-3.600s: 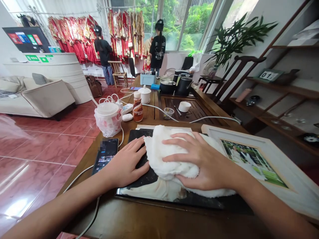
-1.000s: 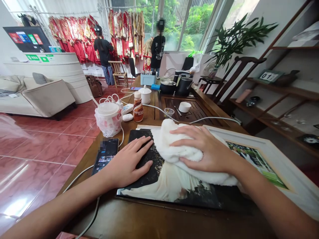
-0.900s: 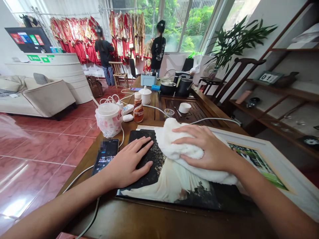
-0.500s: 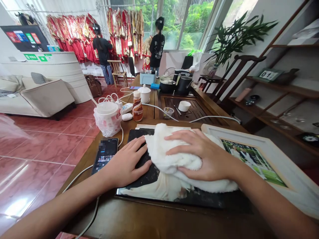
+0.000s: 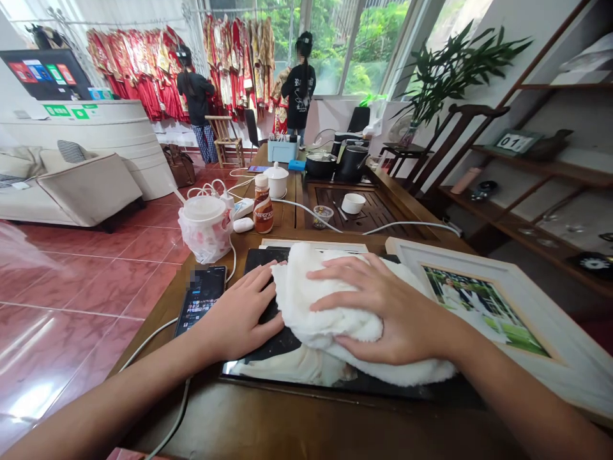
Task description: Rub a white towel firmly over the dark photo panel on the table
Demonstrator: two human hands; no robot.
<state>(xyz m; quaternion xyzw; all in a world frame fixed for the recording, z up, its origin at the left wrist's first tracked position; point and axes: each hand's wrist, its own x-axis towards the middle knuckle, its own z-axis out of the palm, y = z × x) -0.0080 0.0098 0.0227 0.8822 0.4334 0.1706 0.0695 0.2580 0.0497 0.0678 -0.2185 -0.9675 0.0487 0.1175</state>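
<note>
A dark glossy photo panel [image 5: 268,374] lies flat on the wooden table [image 5: 287,428] in front of me. My right hand [image 5: 383,310] grips a bunched white towel [image 5: 306,300] and presses it on the panel's middle. My left hand [image 5: 239,316] rests flat on the panel's left edge, fingers stretched out and touching the towel's side. The towel hides most of the picture.
A white-framed photo [image 5: 483,303] lies to the right. A phone [image 5: 201,297] with a cable lies left of the panel. Behind stand a bagged cup [image 5: 205,227], a brown bottle [image 5: 262,207], a power strip, a white pot and tea ware. Two people stand far off by hanging red garments.
My right hand has drawn the towel from the panel's far part back towards me and to the left, covering more of the picture. My left hand has stayed put.
</note>
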